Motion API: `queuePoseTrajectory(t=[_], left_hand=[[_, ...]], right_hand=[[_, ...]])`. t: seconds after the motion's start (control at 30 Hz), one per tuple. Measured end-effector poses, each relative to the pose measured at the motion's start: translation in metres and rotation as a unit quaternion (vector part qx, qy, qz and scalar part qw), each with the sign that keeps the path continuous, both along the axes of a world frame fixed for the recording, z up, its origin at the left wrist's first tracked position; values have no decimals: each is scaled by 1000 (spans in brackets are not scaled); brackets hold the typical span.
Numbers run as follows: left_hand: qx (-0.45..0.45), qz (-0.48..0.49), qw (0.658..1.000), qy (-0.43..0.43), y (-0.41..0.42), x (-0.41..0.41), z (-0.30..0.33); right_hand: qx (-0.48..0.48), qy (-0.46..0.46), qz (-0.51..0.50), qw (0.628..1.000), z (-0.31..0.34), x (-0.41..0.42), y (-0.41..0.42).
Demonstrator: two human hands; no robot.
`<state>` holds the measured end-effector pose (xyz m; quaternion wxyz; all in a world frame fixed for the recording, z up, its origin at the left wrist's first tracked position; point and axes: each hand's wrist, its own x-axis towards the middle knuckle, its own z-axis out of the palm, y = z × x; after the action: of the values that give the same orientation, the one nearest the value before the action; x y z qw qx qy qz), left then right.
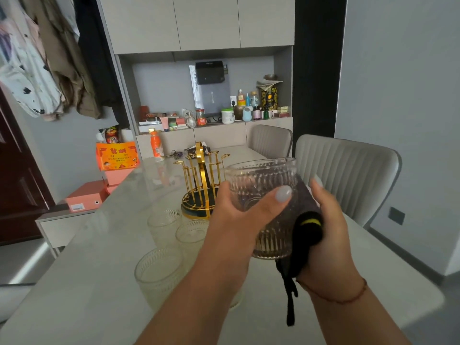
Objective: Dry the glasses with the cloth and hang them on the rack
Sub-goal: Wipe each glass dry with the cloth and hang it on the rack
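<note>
The left hand [242,210] curled its thumb across the near wall of the ribbed glass [263,195], the other fingers hidden behind it. The right hand [328,220] pinched a dark cloth [307,227] against the glass's right side; how its fingertips lay could not be told. The glass was held tilted above the table [99,270], in front of the gold rack [199,185], whose pegs carried nothing. Three more glasses [161,272] stood mouth up on the table below the left forearm. Likely hazards: a damp ribbed wall might slip from a one-handed grip while the cloth rubbed; a lowered forearm might knock the standing glasses; the cloth's dangling end might snag a peg near the rack.
</note>
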<state>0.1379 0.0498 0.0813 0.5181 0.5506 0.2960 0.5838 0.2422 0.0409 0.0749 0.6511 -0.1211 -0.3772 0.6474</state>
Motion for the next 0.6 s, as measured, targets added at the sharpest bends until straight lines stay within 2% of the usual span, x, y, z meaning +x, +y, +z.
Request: queuePoseTrajectory(t=[0.1,0.13,0.17,0.23,0.3,0.43,0.53,0.6], left_hand=[[-37,-30,997,-63,1,-4,6],[-29,-2,996,-82,0,-3,8],[-12,45,996,-71,-2,-2,8],[34,133,990,18,-8,3,6],[53,152,986,44,-16,6,4],[55,110,992,0,-12,1,-3],[55,65,996,20,-9,-4,-8],[33,42,998,29,-6,-5,-13]], right_hand=[[64,3,-21,998,-6,-3,-3],[74,-9,-58,995,-8,-7,-4],[75,-26,-102,992,-8,-9,-4],[79,-71,-167,980,-10,-13,-5],[89,-133,-195,968,-9,-17,-8],[82,-138,-134,978,-7,-16,-8],[-3,-66,-45,997,-3,-6,-4],[-55,-48,-19,997,-5,1,3]])
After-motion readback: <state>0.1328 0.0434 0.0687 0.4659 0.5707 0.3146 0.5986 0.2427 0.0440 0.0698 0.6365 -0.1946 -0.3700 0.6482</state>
